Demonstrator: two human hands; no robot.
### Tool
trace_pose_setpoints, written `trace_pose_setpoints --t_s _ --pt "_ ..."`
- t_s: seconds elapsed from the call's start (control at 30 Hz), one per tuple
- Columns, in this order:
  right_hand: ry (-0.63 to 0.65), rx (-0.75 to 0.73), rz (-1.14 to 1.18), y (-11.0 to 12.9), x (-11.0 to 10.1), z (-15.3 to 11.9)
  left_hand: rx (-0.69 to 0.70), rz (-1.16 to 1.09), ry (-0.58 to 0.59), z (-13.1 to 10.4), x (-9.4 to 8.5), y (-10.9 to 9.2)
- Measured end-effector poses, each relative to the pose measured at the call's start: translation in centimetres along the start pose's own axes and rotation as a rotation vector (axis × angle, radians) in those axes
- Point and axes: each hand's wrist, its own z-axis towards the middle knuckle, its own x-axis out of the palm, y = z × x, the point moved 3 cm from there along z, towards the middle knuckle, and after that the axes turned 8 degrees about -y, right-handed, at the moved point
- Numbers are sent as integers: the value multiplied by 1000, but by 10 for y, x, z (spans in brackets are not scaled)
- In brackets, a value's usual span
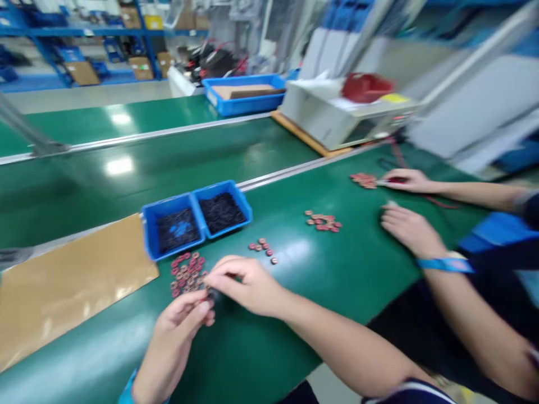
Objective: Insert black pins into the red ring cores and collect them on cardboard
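My left hand has its fingers closed in a pinch around a small part with a bit of red and something dark; its kind is blurred. Fingertip to fingertip with it, my right hand pinches at the same spot, and whatever it grips is mostly hidden. Just behind my hands lies a pile of small red and copper-coloured ring-like parts. A few more of these round parts are scattered to the right of the pile.
Two joined blue bins hold thin black pieces, with some blue ones in the left bin. Brown sheet lies left. At right, a co-worker's hands work near further small parts. A blue tray and a pale machine stand behind.
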Motion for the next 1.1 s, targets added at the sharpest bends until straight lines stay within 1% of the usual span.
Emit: trace_pose_setpoints --t_s 0.07,0.17,0.23,0.37,0.47,0.57,0.7,0.83,0.97,1.03,1.1 --pt "-18 -3 -44 -1 0 1 -4 21 -32 8 -8 5" --pt "-73 -125 -173 2 -1 3 -12 65 -4 21 -15 11" --pt "-81 -189 -248 4 -1 2 -3 91 -4 24 -16 12" --pt "-61 -232 -287 8 1 -1 10 71 -21 13 -9 5" --pt "-75 -286 -299 10 2 -7 25 20 15 1 2 -2" --pt "-86 -372 -378 7 4 -11 16 -49 84 -3 9 -2" --pt "-89 -539 -496 4 7 -15 -15 -161 138 -1 9 2" --pt "-80 -637 -564 9 9 -19 -46 -233 168 -2 8 4" --pt "-60 -677 -624 15 8 -21 -47 -262 179 -2 6 2" --pt "-44 -645 -583 17 4 -19 -45 -264 169 -2 5 1" --pt "-41 -586 -493 17 -1 -16 -50 -262 152 -2 5 0"
